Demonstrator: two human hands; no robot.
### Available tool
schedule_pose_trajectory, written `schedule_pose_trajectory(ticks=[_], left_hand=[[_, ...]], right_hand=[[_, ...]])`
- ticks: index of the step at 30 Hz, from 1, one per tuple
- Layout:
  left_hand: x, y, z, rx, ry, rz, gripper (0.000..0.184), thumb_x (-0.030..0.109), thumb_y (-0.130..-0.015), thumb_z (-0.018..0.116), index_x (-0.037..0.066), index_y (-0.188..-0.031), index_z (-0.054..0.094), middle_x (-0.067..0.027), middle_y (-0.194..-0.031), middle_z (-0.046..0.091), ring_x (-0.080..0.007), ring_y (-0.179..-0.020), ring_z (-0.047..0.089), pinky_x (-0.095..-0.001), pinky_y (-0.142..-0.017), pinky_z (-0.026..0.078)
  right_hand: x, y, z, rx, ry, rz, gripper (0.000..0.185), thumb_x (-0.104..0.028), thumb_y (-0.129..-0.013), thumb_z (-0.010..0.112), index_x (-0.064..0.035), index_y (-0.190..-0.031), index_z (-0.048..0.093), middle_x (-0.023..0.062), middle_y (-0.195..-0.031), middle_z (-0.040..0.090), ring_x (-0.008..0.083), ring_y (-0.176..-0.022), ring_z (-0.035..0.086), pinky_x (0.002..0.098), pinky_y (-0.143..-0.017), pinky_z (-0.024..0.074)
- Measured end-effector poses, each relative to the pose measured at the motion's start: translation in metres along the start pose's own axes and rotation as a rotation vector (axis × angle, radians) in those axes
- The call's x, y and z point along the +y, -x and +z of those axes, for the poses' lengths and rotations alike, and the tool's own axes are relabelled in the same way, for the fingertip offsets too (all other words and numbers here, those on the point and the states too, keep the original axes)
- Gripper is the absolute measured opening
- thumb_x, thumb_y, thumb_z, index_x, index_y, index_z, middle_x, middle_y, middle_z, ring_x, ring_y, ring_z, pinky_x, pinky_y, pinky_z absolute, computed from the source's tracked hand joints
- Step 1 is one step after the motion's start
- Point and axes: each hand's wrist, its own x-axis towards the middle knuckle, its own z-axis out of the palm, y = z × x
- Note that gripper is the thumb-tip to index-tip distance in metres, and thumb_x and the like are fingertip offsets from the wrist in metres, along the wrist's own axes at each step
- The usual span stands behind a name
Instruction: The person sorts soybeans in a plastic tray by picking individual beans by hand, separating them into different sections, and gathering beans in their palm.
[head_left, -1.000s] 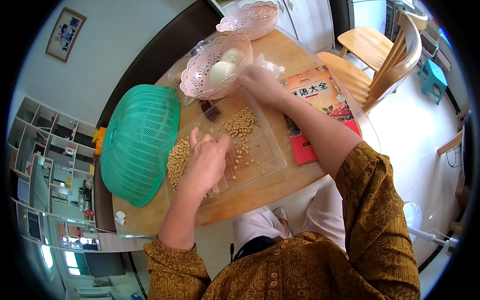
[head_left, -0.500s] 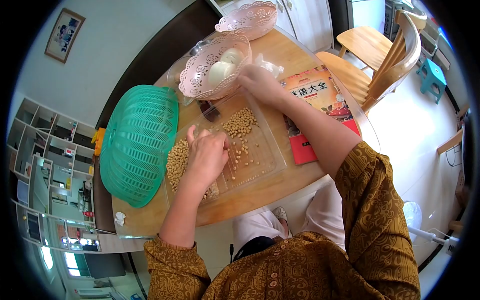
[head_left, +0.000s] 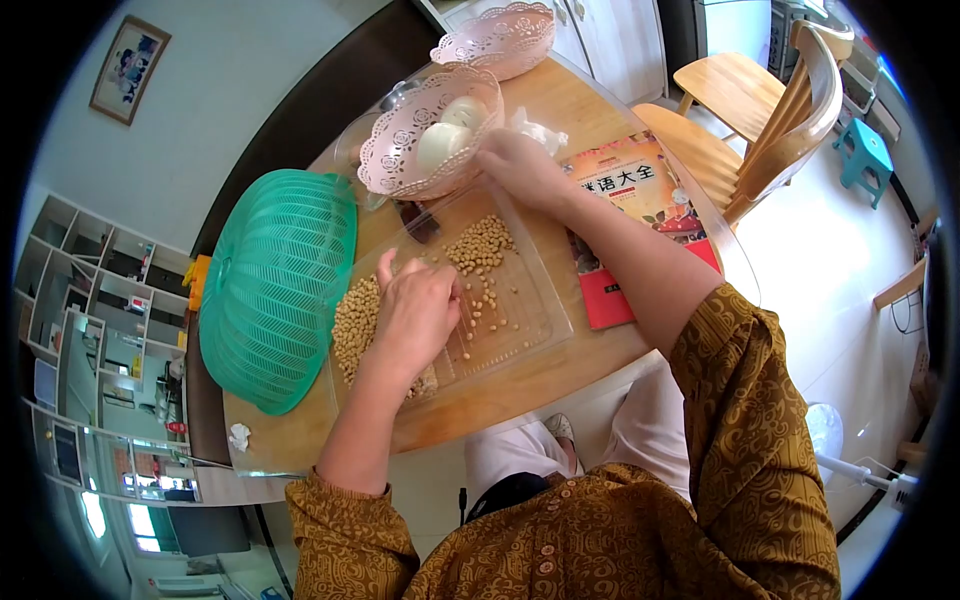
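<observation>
My left hand (head_left: 415, 305) is over a shallow clear plastic tray (head_left: 545, 310). One finger sticks up while the others curl in toward the thumb; whatever they pinch is too small or hidden. Yellowish soybeans lie in a dense pile (head_left: 352, 325) left of this hand. Beyond it is a smaller heap of soybeans (head_left: 480, 243), with loose ones scattered nearby. At the far end of the tray, my right hand (head_left: 520, 165) is bent down against the side of a pink openwork basket (head_left: 395, 160). Its fingertips are hidden. Inside that basket sit white rounded things (head_left: 440, 147).
A green mesh food cover (head_left: 280, 290) stands on the wooden table's left side. Right of the tray lies an orange and red book (head_left: 635, 190). Another pink basket (head_left: 500, 45) is at the back, and crumpled white plastic (head_left: 540, 130) is behind my right hand. Wooden chairs (head_left: 790, 120) stand to the right.
My left hand has shifted very slightly to the right over the tray. My right hand stays beside the basket, and the beans look the same.
</observation>
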Motion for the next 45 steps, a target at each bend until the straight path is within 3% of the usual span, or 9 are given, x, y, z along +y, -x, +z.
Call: schedule_pose_trajectory(ticks=[7, 12, 17, 20, 22, 23, 25, 28, 45], left_hand=[[-0.003, 0.007, -0.01, 0.052, 0.05, -0.016, 0.012, 0.003, -0.072, 0.072, 0.01, -0.077, 0.063, -0.0039, -0.074, 0.064, -0.0238, -0.089, 0.062, -0.054, -0.113, 0.027], [-0.026, 0.038, -0.042, 0.322, -0.091, -0.199, 0.015, 0.002, -0.073, 0.072, 0.01, -0.077, 0.06, -0.0013, -0.072, 0.061, -0.0222, -0.085, 0.059, -0.0514, -0.11, 0.027], [-0.049, 0.059, -0.045, 0.256, -0.234, -0.339, 0.015, 0.003, -0.075, 0.072, 0.01, -0.081, 0.06, -0.0017, -0.077, 0.061, -0.0222, -0.089, 0.058, -0.0518, -0.11, 0.027], [-0.029, 0.055, -0.038, 0.36, -0.3, -0.251, 0.014, 0.004, -0.076, 0.072, 0.01, -0.086, 0.063, -0.0038, -0.083, 0.062, -0.0229, -0.095, 0.059, -0.0492, -0.108, 0.031], [-0.007, 0.046, -0.035, 0.339, 0.004, -0.019, 0.017, 0.006, -0.078, 0.072, 0.009, -0.093, 0.065, -0.0062, -0.089, 0.063, -0.0254, -0.094, 0.061, -0.0432, -0.099, 0.042], [0.002, 0.042, -0.032, 0.34, 0.006, -0.021, 0.017, 0.006, -0.078, 0.072, 0.009, -0.093, 0.065, -0.0062, -0.089, 0.063, -0.0254, -0.094, 0.061, -0.0432, -0.099, 0.042], [0.015, 0.034, -0.026, 0.081, 0.23, 0.017, 0.02, 0.006, -0.08, 0.073, 0.006, -0.098, 0.066, -0.0101, -0.092, 0.065, -0.0287, -0.088, 0.064, -0.0389, -0.083, 0.05], [0.016, 0.025, -0.012, -0.031, 0.154, 0.074, 0.02, 0.005, -0.081, 0.073, 0.004, -0.099, 0.066, -0.012, -0.09, 0.066, -0.0302, -0.084, 0.067, -0.0389, -0.074, 0.053], [0.02, 0.015, -0.005, -0.035, 0.127, 0.129, 0.012, 0.005, -0.082, 0.07, 0.004, -0.093, 0.065, -0.0142, -0.088, 0.068, -0.034, -0.081, 0.067, -0.0429, -0.072, 0.053]], right_hand=[[-0.002, 0.0, -0.002, -0.008, 0.023, 0.005, 0.027, -0.023, -0.091, 0.062, 0.0034, -0.096, 0.066, 0.0205, -0.087, 0.07, 0.0309, -0.083, 0.069, 0.0397, -0.078, 0.053], [-0.003, 0.003, -0.001, 0.001, -0.013, 0.016, 0.026, -0.022, -0.091, 0.062, 0.0031, -0.096, 0.066, 0.02, -0.086, 0.07, 0.0293, -0.082, 0.068, 0.039, -0.078, 0.0528], [-0.004, 0.003, -0.001, -0.011, -0.06, 0.021, 0.025, -0.02, -0.092, 0.061, 0.0041, -0.096, 0.065, 0.0197, -0.085, 0.069, 0.0288, -0.081, 0.067, 0.0389, -0.077, 0.0527], [-0.006, 0.004, -0.002, -0.008, -0.051, 0.005, 0.024, -0.018, -0.092, 0.061, 0.0045, -0.096, 0.065, 0.0195, -0.084, 0.069, 0.0282, -0.08, 0.067, 0.0386, -0.076, 0.0525], [-0.007, 0.004, -0.002, -0.013, -0.048, 0.006, 0.023, -0.018, -0.092, 0.061, 0.0046, -0.096, 0.065, 0.0194, -0.083, 0.069, 0.0279, -0.08, 0.067, 0.0385, -0.075, 0.0524], [-0.006, 0.004, -0.001, -0.013, -0.057, 0.005, 0.023, -0.018, -0.092, 0.061, 0.0046, -0.096, 0.065, 0.0194, -0.083, 0.069, 0.0276, -0.079, 0.067, 0.0384, -0.075, 0.0524], [-0.005, 0.003, -0.001, -0.013, -0.065, 0.003, 0.024, -0.018, -0.092, 0.061, 0.0046, -0.096, 0.065, 0.0193, -0.083, 0.069, 0.0273, -0.079, 0.067, 0.0383, -0.075, 0.0524], [-0.004, 0.002, -0.002, 0.008, -0.002, -0.012, 0.024, -0.02, -0.092, 0.062, 0.0045, -0.095, 0.066, 0.0191, -0.082, 0.069, 0.0272, -0.078, 0.067, 0.0384, -0.075, 0.0525], [-0.003, 0.002, -0.001, -0.01, -0.042, 0.004, 0.025, -0.021, -0.091, 0.063, 0.0036, -0.094, 0.066, 0.0194, -0.084, 0.07, 0.0285, -0.08, 0.068, 0.0387, -0.075, 0.053]])
